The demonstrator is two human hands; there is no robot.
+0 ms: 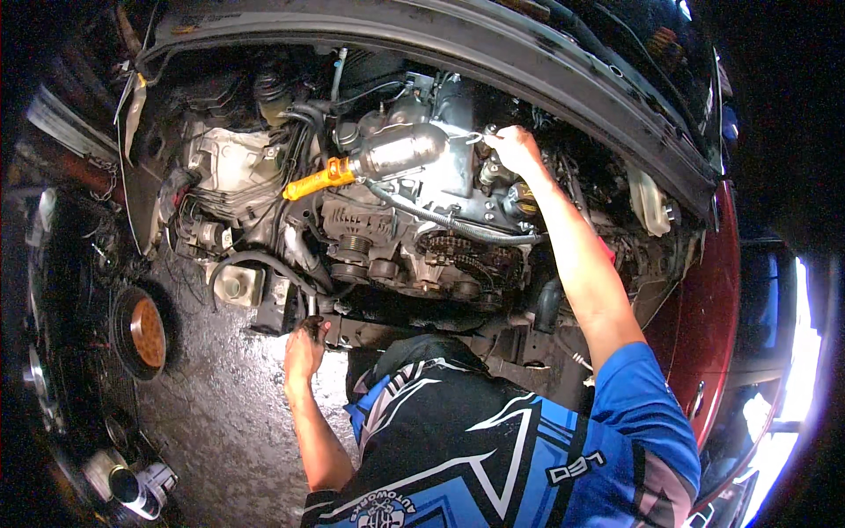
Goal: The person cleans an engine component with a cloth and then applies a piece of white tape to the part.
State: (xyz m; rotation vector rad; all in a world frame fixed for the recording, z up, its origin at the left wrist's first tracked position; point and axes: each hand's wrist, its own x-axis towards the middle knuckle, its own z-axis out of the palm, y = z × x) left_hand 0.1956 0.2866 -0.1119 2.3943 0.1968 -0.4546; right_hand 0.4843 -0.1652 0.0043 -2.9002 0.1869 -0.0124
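My right hand [514, 145] reaches over the engine [458, 211], its fingers closed at the pale wire hook on the end of a work light [400, 151]. The light has a yellow handle and a rounded metal shield, and lies slantwise above the engine, lighting the parts beneath. To the lower left, my left hand [305, 345] is closed near the front crossmember [370, 333], just below the end of a short metal pipe [312, 304]. What its fingers hold is hidden. An exposed timing chain [466, 251] shows on the engine's front, right of several pulleys [355, 249].
A corrugated hose [449, 224] crosses the engine's front. A round dark pan [141, 333] with brown contents sits on the wet-looking floor [202, 387] at left. The car's body edge [396, 44] curves across the top. A red body panel [709, 326] stands at right.
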